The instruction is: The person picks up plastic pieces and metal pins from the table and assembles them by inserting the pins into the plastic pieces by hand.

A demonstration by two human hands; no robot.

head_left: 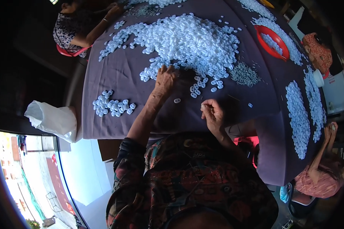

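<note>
Under the left hand, white pieces lie hidden.

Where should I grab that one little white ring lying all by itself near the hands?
The ring lies flat on the purple cloth, apart from the big pile. It is probably best pinched across its outer rim with thumb and forefinger, coming straight down from above. The left hand is nearest. The ring is flat, so a sideways grab would likely just slide it.
</note>
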